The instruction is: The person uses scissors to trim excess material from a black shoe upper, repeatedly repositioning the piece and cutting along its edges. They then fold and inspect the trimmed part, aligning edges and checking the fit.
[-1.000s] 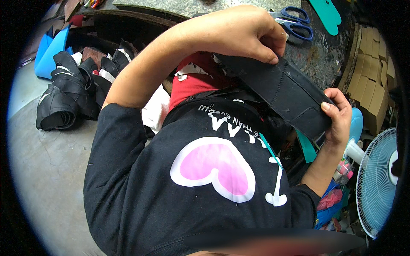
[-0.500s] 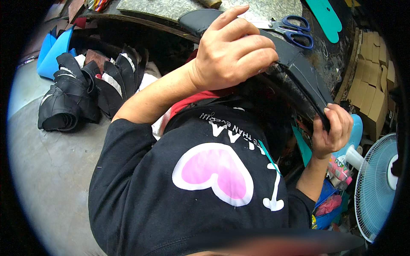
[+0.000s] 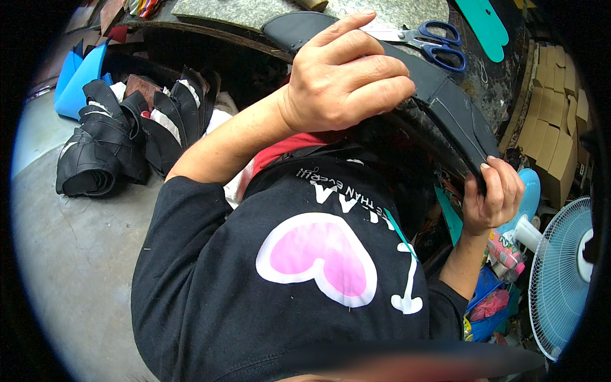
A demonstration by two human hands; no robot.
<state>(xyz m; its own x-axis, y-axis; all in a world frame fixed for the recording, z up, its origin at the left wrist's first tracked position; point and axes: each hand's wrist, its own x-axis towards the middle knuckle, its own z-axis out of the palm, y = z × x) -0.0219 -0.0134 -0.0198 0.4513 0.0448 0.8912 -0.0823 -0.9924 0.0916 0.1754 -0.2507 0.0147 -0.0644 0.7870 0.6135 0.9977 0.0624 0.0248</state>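
Left hand (image 3: 347, 79) rose further, fingers curled over long dark leather panel (image 3: 445, 105); right hand (image 3: 493, 197) gripped panel's lower end; blue-handled scissors (image 3: 433, 41) lay beside.

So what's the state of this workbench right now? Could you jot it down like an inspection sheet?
Surface: dark, stained workbench with a grey slab at its far edge.
Job's things: a long black sheet piece, bent over the bench edge.
Clutter: blue-handled scissors and a teal cut-out shape on the bench.
Hands: left hand pressed on top of the piece; right hand grips its lower end.
Cables: nothing seen.
Surroundings: black folded pieces piled on the concrete floor, blue sheet behind them, cardboard boxes and a pale blue fan on the right.
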